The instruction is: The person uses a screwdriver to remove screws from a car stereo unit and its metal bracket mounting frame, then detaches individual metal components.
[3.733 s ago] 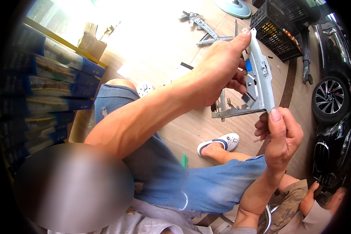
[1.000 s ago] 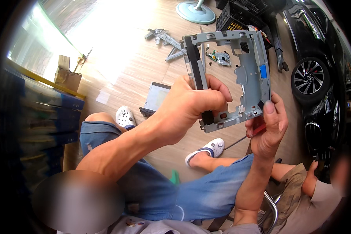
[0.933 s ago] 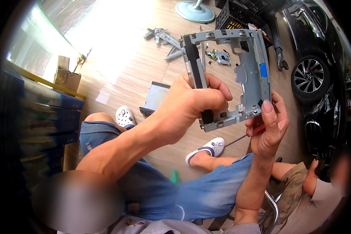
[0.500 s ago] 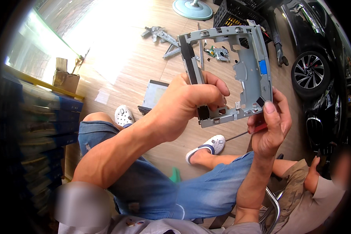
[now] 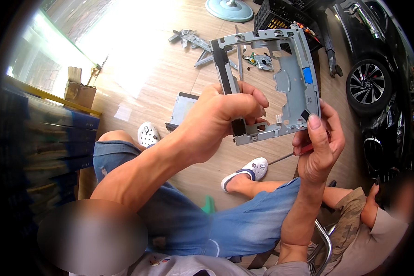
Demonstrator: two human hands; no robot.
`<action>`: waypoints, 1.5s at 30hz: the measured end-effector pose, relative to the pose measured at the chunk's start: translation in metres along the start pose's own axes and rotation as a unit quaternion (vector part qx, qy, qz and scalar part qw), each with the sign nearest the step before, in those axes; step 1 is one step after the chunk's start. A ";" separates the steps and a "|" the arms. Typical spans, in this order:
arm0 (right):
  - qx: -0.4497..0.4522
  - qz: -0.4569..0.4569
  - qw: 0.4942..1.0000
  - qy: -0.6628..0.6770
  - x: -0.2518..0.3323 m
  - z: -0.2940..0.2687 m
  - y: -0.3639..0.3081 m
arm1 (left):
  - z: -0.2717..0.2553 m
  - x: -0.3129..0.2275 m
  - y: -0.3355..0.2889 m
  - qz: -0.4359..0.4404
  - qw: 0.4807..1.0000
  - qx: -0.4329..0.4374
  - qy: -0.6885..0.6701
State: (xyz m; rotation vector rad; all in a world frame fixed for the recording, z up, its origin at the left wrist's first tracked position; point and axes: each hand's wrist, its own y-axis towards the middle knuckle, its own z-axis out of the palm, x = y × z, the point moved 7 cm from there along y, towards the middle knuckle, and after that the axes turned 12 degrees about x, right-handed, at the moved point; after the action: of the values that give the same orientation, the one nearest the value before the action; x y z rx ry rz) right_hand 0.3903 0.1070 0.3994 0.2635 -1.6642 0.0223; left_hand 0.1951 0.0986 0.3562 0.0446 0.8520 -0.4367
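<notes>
Both my hands hold up a grey metal frame [image 5: 290, 83], roughly square and open in the middle, with a blue patch on its right wall and dark strips on its left side. My left hand [image 5: 216, 117] is closed round the lower left side, its fingers reaching into the opening. At the lower right corner, my right hand [image 5: 323, 142] grips the frame between thumb and fingers. That same hand also keeps a red-handled screwdriver [image 5: 282, 159], whose thin shaft points down to the left. Its handle is partly hidden by the fingers.
On the floor beyond lie metal brackets [image 5: 191, 40] and a small circuit board with metal parts [image 5: 262, 61]. A grey metal panel [image 5: 183, 106] is partly behind my left hand. A black crate [image 5: 267, 18] stands farther back; a black car [image 5: 379, 110] is at right, another person's leg [image 5: 345, 207] nearby.
The metal frame has risen slightly in view, and both hands have gone with it. The grips look the same, and the screwdriver stays in my right hand.
</notes>
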 end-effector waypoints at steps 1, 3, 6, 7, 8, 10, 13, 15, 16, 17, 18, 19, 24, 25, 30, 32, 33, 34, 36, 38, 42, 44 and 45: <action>0.001 0.001 1.000 0.000 0.000 0.000 0.000 | -0.001 0.000 0.001 0.008 1.000 0.001 0.001; 0.002 0.003 1.000 0.000 -0.001 0.001 0.001 | -0.004 0.001 0.002 0.016 1.000 0.002 0.001; 0.010 0.009 1.000 -0.001 -0.003 0.004 0.001 | -0.004 -0.002 0.003 0.047 0.999 0.023 -0.010; 0.011 0.011 1.000 -0.002 -0.004 0.004 0.001 | -0.004 -0.002 0.002 0.044 0.999 0.016 -0.008; 0.012 0.013 1.000 -0.002 -0.005 0.004 0.001 | -0.004 -0.002 0.002 0.041 0.999 0.009 -0.006; 0.014 0.009 1.000 -0.008 -0.005 0.004 0.001 | -0.005 -0.002 0.002 0.039 0.999 0.010 -0.012; 0.014 0.001 1.000 -0.015 -0.005 0.006 0.001 | -0.006 -0.001 0.000 0.032 0.999 -0.006 -0.029; 0.013 -0.001 1.000 -0.017 -0.005 0.006 0.001 | -0.008 0.000 0.000 0.026 0.999 -0.023 -0.040; 0.017 -0.002 1.000 -0.022 -0.005 0.007 0.001 | -0.009 -0.001 0.000 0.023 0.999 -0.029 -0.037; 0.021 -0.003 0.999 -0.028 -0.005 0.008 0.002 | -0.011 -0.002 0.000 0.021 0.999 -0.034 -0.035; 0.022 -0.002 0.999 -0.027 -0.005 0.008 0.002 | -0.011 -0.002 0.000 0.021 0.999 -0.036 -0.034; 0.018 -0.001 1.000 -0.025 -0.006 0.008 0.001 | -0.011 -0.002 0.000 0.016 0.998 -0.037 -0.040; 0.021 0.025 0.999 0.014 -0.002 0.011 0.004 | -0.013 -0.002 0.000 0.019 0.998 -0.043 -0.040; 0.033 0.038 0.999 0.013 -0.005 0.011 0.004 | -0.011 -0.004 -0.001 0.027 0.997 -0.051 -0.048; 0.058 0.055 0.996 -0.045 -0.010 0.012 0.005 | -0.018 -0.002 -0.001 0.017 0.998 -0.052 -0.044; 0.069 0.062 0.995 -0.049 -0.011 0.013 0.005 | -0.018 -0.002 -0.002 0.014 0.997 -0.057 -0.052; 0.069 0.062 0.995 -0.049 -0.011 0.014 0.005 | -0.016 -0.004 -0.003 0.015 0.997 -0.057 -0.052; 0.066 0.061 0.995 -0.047 -0.010 0.013 0.005 | -0.014 -0.005 -0.003 0.017 0.996 -0.065 -0.056; 0.064 0.060 0.995 -0.046 -0.010 0.012 0.005 | -0.014 -0.005 -0.003 0.020 0.995 -0.073 -0.059; 0.061 0.063 0.995 -0.049 -0.010 0.013 0.004 | -0.014 -0.004 -0.002 0.030 0.997 -0.052 -0.056; 0.060 0.060 0.995 -0.050 -0.009 0.012 0.003 | -0.011 -0.006 -0.003 0.033 0.996 -0.060 -0.054; 0.060 0.059 0.995 -0.048 -0.009 0.013 0.003 | -0.011 -0.007 -0.004 0.038 0.996 -0.061 -0.052; 0.060 0.059 0.995 -0.048 -0.009 0.013 0.002 | -0.013 -0.006 -0.004 0.038 0.996 -0.061 -0.052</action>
State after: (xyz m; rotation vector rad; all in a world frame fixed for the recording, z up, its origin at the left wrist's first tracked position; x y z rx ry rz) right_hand 0.3777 0.1084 0.3897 0.2592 -1.7746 0.2013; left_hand 0.1809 0.1000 0.3526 -0.0573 0.7707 -0.3119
